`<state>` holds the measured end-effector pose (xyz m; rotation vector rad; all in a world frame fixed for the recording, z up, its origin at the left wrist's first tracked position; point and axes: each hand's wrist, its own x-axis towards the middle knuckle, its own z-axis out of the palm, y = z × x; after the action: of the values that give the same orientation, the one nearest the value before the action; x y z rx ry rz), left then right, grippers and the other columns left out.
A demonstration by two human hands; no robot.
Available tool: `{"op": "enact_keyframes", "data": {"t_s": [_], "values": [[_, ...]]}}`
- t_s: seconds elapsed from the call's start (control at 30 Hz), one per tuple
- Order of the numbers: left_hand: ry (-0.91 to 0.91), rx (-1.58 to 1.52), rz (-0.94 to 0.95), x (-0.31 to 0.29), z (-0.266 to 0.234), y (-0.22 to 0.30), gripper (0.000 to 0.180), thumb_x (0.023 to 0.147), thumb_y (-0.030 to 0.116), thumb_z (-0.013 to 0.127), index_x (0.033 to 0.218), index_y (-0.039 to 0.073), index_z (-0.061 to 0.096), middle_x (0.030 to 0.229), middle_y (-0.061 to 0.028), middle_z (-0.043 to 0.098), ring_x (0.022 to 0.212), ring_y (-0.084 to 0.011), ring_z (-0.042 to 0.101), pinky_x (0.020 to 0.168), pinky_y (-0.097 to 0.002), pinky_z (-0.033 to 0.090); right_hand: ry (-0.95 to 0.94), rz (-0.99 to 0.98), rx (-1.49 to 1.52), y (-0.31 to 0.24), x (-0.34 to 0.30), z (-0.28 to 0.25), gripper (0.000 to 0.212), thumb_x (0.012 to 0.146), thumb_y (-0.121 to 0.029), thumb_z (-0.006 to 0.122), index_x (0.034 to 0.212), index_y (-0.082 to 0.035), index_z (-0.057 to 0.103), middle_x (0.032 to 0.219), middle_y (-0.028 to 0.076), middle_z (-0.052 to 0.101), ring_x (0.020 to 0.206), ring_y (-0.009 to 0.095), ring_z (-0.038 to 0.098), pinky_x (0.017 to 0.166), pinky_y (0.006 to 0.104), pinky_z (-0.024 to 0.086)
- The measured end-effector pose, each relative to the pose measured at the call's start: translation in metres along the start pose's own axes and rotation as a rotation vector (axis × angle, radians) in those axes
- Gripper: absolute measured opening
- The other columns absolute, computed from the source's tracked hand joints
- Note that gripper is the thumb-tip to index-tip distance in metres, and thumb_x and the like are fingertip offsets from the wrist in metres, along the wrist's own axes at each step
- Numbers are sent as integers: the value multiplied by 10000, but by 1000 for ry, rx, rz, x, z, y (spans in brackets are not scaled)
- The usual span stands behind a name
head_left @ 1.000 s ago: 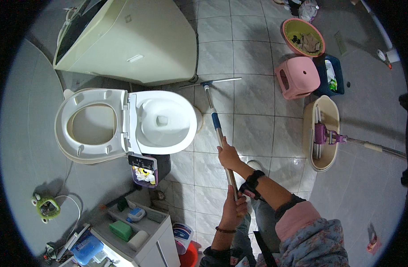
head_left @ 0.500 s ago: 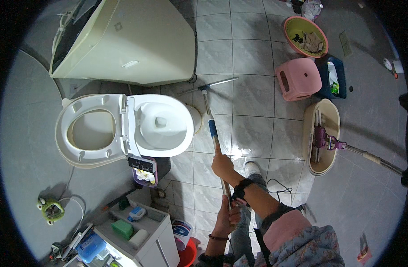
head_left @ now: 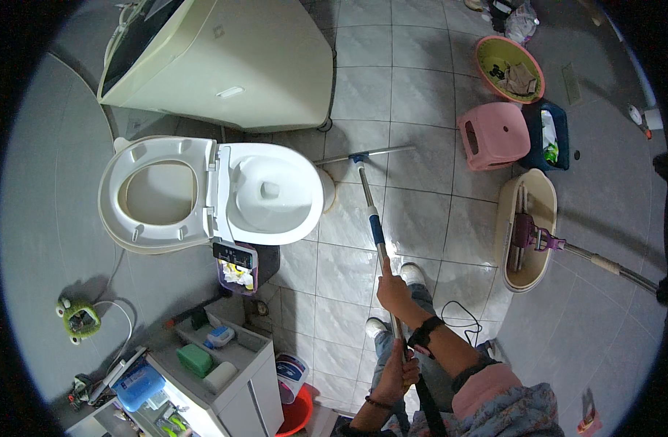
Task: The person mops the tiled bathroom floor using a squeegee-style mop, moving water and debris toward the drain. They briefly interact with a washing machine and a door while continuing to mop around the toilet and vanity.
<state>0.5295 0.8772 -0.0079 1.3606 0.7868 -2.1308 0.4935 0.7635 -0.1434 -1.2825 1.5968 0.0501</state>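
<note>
I hold a long-handled floor squeegee (head_left: pixel 377 229) in both hands. Its thin, wide blade (head_left: pixel 389 151) lies across the grey floor tiles, with the left end close to the base of the white toilet (head_left: pixel 323 191). My right hand (head_left: pixel 396 291) is closed round the pole below its blue sleeve, index finger stretched along the shaft. Lower down, nearer my body, my left hand (head_left: pixel 395 376) grips the end part of the pole. The toilet's lid and seat are raised, and the bowl is uncovered.
A large pale appliance (head_left: pixel 254 65) stands far left. On the right are a pink stool (head_left: pixel 494 135), a basin (head_left: pixel 541 69), a dark blue bin (head_left: pixel 562 146) and a beige mop bucket (head_left: pixel 504 218) with a purple mop. A cabinet (head_left: pixel 246 390) and red bucket (head_left: pixel 296 413) sit near left.
The squeegee blade has come toward me and to the right, turning more level across the tiles. Both hands have moved right and nearer my body, still gripping the pole. The view has shifted slightly.
</note>
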Motion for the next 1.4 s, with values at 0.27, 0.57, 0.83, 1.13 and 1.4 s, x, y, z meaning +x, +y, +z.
{"op": "enact_keyframes", "data": {"t_s": [0.27,0.57,0.83,1.13,1.4], "values": [[-73,22,-30,1,-30,-34,396,853,527,363,758,155,458,508,72,275,394,-40,247,353,-177,199,15,38,-41,28,-27,19,656,840,-188,452,1334,-27,52,705,216,587,642,345,592,540,438,476],[-54,149,-43,-12,-92,-76,447,810,584,398,737,143,379,533,62,244,407,-53,223,376,-190,188,6,53,-107,56,-79,66,606,860,-182,397,1324,21,66,659,206,579,587,345,574,535,431,464],[-141,210,-85,-57,-221,-120,443,841,558,364,685,143,358,525,61,246,420,-74,227,409,-224,200,102,86,-38,76,-166,182,645,841,-141,423,1323,24,28,676,201,574,555,341,564,502,415,469],[71,618,-46,-142,-334,-140,498,858,562,301,630,124,366,537,31,302,456,-89,280,430,-236,242,-50,254,315,52,-273,281,645,875,-175,409,1340,-68,-26,589,115,560,456,224,553,392,328,461],[4,397,-59,-151,-316,-123,470,869,530,325,655,113,369,514,24,309,413,-90,290,400,-228,249,82,263,681,38,-248,272,577,835,-123,466,1312,-105,143,780,138,507,476,195,519,395,322,458]]}}
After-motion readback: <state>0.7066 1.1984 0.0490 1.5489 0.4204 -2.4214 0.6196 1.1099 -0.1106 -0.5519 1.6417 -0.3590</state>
